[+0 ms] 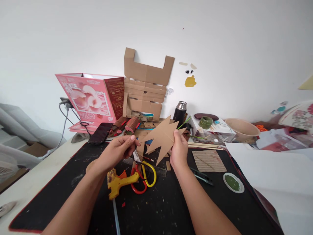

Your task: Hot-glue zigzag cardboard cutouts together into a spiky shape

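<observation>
A piece of brown cardboard (164, 138) cut with several pointed spikes is held up above the desk mat. My right hand (179, 148) grips it at its right side, thumb on the near face. My left hand (123, 147) is closed in a pinch right by the tip of the cardboard's left spike; whatever lies between the fingertips is too small to make out. Under the cardboard lie scissors (150, 176) with one red and one yellow handle. Next to them rests a yellow glue gun (119, 184) with a glue stick coming out of its back.
A black mat (156, 212) covers the desk. Around it are a pink box (90, 98), a phone (100, 133), a thermos (180, 111), a cutter knife (202, 177), corrugated cardboard (209, 161) and a lid with green paint (233, 182). A flattened carton (146, 75) leans on the wall.
</observation>
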Demonstrator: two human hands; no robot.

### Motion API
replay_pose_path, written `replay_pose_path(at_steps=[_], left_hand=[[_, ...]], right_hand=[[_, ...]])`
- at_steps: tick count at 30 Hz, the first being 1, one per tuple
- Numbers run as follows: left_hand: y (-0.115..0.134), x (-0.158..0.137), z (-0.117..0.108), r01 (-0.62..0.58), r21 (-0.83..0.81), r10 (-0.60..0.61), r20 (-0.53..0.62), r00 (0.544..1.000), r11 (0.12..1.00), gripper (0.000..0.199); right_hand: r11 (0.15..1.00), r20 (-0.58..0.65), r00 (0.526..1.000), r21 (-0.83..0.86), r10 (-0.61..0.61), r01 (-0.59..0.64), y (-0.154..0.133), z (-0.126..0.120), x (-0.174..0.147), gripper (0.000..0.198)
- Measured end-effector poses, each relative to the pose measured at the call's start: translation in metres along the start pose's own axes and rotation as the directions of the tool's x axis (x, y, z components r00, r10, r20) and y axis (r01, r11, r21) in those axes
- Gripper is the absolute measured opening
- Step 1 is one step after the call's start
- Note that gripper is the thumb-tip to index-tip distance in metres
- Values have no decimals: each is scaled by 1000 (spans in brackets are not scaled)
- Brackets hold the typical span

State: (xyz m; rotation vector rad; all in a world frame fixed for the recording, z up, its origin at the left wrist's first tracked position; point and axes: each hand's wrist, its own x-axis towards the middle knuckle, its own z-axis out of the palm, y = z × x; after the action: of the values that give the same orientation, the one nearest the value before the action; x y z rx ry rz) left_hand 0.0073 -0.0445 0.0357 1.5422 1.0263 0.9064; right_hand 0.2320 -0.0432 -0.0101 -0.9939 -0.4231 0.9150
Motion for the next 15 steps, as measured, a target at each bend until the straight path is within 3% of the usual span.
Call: replay_pose_path(at_steps=[5, 15], left_hand=[[2, -2, 2, 47, 55, -52, 85, 995, 997, 64], [0, -4, -2, 51, 17, -53, 76, 996, 999, 53]], right_hand=[[1000, 11, 1000, -14, -14, 14, 2, 0, 0, 54], [1000, -1, 1000, -19, 7, -7, 1, 0, 0, 52]])
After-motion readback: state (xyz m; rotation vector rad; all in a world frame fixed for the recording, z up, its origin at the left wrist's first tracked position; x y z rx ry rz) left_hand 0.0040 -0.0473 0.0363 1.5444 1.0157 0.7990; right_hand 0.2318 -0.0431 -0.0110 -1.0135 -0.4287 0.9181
